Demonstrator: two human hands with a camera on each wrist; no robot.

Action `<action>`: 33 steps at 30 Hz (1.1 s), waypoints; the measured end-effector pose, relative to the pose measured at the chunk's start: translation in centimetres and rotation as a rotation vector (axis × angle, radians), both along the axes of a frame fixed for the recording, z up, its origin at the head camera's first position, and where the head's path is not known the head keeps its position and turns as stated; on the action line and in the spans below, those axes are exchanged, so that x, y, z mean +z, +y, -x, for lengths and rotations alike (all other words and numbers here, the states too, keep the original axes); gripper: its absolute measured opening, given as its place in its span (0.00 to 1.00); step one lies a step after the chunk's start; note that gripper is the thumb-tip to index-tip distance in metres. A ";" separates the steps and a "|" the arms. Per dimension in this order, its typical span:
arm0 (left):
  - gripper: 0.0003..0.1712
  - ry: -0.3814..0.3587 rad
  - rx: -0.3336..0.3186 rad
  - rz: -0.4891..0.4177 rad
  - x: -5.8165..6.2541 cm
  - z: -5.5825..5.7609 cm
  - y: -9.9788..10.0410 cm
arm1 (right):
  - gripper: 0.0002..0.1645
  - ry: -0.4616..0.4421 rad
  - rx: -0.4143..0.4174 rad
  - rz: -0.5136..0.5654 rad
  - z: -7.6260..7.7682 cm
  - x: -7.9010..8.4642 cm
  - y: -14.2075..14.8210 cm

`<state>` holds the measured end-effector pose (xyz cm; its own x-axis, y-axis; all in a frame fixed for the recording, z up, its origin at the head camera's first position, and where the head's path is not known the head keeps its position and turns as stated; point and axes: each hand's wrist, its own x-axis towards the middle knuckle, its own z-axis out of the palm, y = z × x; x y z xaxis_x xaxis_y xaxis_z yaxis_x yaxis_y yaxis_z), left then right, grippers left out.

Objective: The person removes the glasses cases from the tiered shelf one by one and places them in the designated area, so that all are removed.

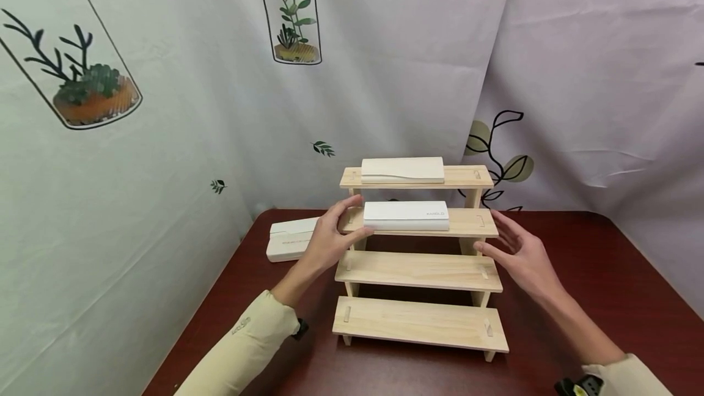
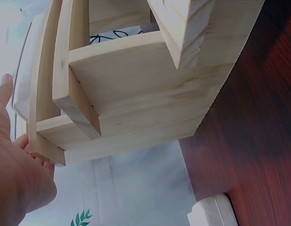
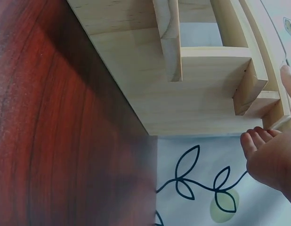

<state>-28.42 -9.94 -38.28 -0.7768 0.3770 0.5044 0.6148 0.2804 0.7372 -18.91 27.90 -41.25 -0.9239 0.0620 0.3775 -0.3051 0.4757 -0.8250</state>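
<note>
A pale wooden four-tier stand (image 1: 418,271) stands on the table. On its second tier from the top lies a white glasses case (image 1: 407,216) with small lettering. My left hand (image 1: 330,234) is at that tier's left end, thumb extended by the case's near left corner; in the left wrist view its fingertips (image 2: 47,165) reach round the board's end. At the right end, my right hand (image 1: 525,255) has its fingers spread beside the board, thumb in front; the right wrist view shows its fingertips (image 3: 258,135) right at the board's end. A cream glasses case (image 1: 403,171) lies on the top tier.
Left of the stand, another pale glasses case (image 1: 286,246) lies on the dark red wooden table (image 1: 231,322), partly hidden by my left hand. Behind hangs a white cloth (image 1: 396,96) printed with plants. The two lower tiers are below my hands.
</note>
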 end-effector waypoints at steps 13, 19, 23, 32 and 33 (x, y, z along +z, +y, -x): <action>0.43 0.011 0.053 0.071 0.0 0.0 0.7 | 0.53 -0.009 0.000 0.020 0.7 0.1 -0.1; 0.43 0.013 0.059 0.077 -0.1 0.0 0.9 | 0.53 0.003 -0.010 0.021 1.0 -0.1 -0.2; 0.44 0.008 0.066 0.081 -0.1 -0.1 1.1 | 0.53 0.014 -0.017 0.024 1.0 0.0 -0.3; 0.46 -0.003 0.098 0.109 -0.1 -0.4 1.2 | 0.52 0.038 0.009 0.058 1.2 0.0 -0.4; 0.46 -0.003 0.101 0.113 -0.1 -0.4 1.3 | 0.52 0.042 0.012 0.060 1.2 0.1 -0.4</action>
<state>-27.98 -8.68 -38.39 -0.8152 0.3511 0.4606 0.5769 0.4219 0.6994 -20.11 27.45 -41.18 -0.9081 0.0751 0.4120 -0.3454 0.4220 -0.8382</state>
